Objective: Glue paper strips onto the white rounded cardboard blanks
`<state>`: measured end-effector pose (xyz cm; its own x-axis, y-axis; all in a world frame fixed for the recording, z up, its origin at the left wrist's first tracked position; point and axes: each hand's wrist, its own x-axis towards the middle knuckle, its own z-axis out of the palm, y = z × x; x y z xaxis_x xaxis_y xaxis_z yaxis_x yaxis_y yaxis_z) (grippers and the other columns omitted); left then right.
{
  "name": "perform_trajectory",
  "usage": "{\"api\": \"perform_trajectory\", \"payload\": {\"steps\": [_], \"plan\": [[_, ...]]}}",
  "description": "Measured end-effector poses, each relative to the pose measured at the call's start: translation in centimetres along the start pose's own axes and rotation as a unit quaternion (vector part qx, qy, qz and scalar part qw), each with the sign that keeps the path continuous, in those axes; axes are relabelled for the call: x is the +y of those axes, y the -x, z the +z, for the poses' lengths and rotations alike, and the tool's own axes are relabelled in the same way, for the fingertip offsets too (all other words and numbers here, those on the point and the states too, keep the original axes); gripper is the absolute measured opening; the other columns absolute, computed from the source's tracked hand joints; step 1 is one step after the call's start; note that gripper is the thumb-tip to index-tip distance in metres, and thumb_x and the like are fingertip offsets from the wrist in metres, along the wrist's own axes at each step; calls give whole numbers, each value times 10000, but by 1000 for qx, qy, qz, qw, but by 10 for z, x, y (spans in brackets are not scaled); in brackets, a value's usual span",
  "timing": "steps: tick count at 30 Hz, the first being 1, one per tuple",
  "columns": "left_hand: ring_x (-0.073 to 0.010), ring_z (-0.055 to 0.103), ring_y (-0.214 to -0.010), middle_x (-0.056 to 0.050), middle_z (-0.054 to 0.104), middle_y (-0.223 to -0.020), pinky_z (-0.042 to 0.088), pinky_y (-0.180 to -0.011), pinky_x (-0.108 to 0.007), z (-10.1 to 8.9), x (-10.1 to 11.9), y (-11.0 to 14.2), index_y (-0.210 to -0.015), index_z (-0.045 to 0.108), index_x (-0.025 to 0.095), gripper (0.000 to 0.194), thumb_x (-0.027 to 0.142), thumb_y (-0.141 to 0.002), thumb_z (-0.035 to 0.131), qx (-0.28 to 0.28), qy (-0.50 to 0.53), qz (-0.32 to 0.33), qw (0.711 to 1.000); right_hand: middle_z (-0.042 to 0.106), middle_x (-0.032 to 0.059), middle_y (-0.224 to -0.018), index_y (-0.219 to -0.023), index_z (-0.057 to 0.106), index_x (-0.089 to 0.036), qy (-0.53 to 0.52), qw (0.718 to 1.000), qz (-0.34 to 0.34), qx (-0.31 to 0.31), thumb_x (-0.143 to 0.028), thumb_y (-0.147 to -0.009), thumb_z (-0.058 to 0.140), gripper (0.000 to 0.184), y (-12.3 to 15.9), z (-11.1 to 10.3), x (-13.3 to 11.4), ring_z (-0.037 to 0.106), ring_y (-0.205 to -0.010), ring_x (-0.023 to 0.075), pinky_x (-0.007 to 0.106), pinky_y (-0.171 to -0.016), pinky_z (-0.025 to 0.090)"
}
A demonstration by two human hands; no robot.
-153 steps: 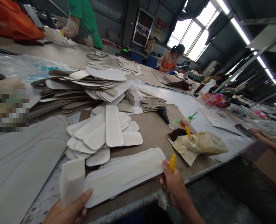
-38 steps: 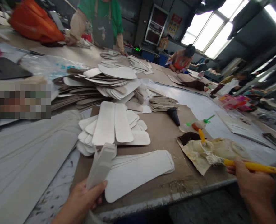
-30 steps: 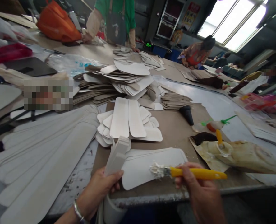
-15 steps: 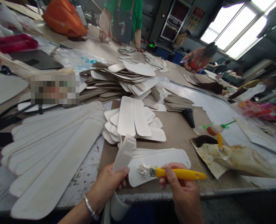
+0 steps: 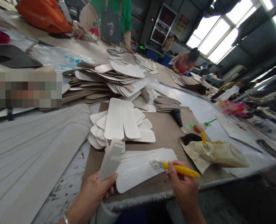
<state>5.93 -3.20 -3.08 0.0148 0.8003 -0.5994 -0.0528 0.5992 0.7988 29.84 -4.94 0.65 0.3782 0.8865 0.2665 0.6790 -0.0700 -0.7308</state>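
Note:
My right hand (image 5: pixel 183 180) is closed round the yellow handle of a glue brush (image 5: pixel 182 170). White paste coats its bristles, which touch the top one of several fanned white rounded strips (image 5: pixel 138 172) at the table's front. A wet streak shows on that top strip. My left hand (image 5: pixel 98 188) grips a small bundle of narrow white strips (image 5: pixel 112 158), held upright at the left end of the fan. Just behind lies a pile of shorter white rounded pieces (image 5: pixel 114 119).
Large white strips (image 5: pixel 65 146) fan out on the left. Stacked curved boards (image 5: pixel 100 81) stand behind. To the right are a glue-stained container (image 5: pixel 224 154), a black cone-shaped object (image 5: pixel 176 116) and a small bottle with a green nozzle (image 5: pixel 200 126). Other people work farther back.
The brush in my right hand has moved rightward along the top strip, leaving a wet streak. My left hand still holds its bundle. The whole view has shifted.

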Motion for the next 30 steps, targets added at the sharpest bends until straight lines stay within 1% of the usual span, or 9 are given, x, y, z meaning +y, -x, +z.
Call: {"api": "perform_trajectory", "payload": {"steps": [4, 8, 13, 17, 20, 22, 25, 27, 30], "plan": [[-113, 406, -357, 19, 501, -354, 301, -405, -252, 3, -2, 0, -446, 521, 187, 357, 502, -497, 679, 26, 10, 9, 1000, 625, 48, -710, -799, 588, -185, 90, 990, -98, 50, -359, -845, 535, 187, -12, -13, 14, 625, -643, 195, 320, -591, 510], [-105, 397, -358, 17, 491, -349, 301, -415, -246, 5, 5, 4, -411, 511, 186, 351, 485, -501, 670, 42, 6, 11, 999, 613, 51, -730, -803, 580, -181, 146, 968, -190, 79, -290, -860, 515, 139, -21, -24, 15, 611, -693, 189, 334, -665, 515], [-111, 409, -375, 15, 490, -356, 319, -426, -246, 6, 7, 6, -404, 512, 188, 357, 492, -496, 673, 51, 9, 9, 999, 606, 48, -758, -846, 575, -193, 176, 951, -239, 86, -229, -863, 513, 73, -22, -30, 14, 609, -729, 185, 338, -706, 521], [-116, 418, -374, 0, 522, -373, 317, -426, -251, 5, 1, 1, -427, 536, 175, 373, 505, -472, 704, 40, 16, 11, 999, 617, 53, -800, -894, 579, -195, 169, 946, -267, 72, -165, -847, 532, 73, -6, -20, 6, 627, -754, 185, 317, -697, 528], [-119, 420, -377, -1, 528, -376, 316, -430, -254, 4, 0, 0, -431, 537, 174, 385, 513, -465, 716, 34, 18, 2, 999, 615, 36, -783, -905, 573, -203, 103, 957, -265, 48, -116, -837, 527, 120, 13, -7, -10, 624, -748, 168, 281, -689, 525], [-122, 420, -391, 9, 521, -379, 323, -442, -256, 1, 2, 2, -440, 541, 178, 383, 515, -474, 719, 46, 14, -2, 999, 609, 24, -775, -901, 563, -212, 36, 968, -247, 24, -106, -836, 518, 132, 23, 0, -24, 612, -740, 156, 263, -683, 513], [-137, 439, -435, 16, 522, -404, 338, -477, -262, -7, 3, 8, -492, 576, 178, 402, 561, -525, 695, 79, -18, 19, 997, 584, 17, -743, -824, 562, -223, -54, 982, -178, -10, -173, -872, 470, 115, 30, 6, -45, 579, -719, 157, 267, -660, 479], [-144, 455, -461, 8, 537, -425, 341, -495, -263, -12, 4, 13, -522, 603, 173, 433, 601, -561, 663, 90, -42, 40, 994, 578, 27, -747, -772, 560, -224, -107, 986, -128, -27, -249, -903, 420, 193, 30, 10, -58, 565, -751, 172, 280, -676, 459], [-124, 444, -441, -1, 527, -404, 328, -486, -249, -15, 9, 22, -490, 615, 159, 456, 604, -581, 653, 61, -28, 50, 996, 571, 27, -735, -726, 553, -221, -170, 980, -66, -76, -355, -909, 403, 272, 27, 20, -71, 554, -746, 174, 263, -661, 442]]}}
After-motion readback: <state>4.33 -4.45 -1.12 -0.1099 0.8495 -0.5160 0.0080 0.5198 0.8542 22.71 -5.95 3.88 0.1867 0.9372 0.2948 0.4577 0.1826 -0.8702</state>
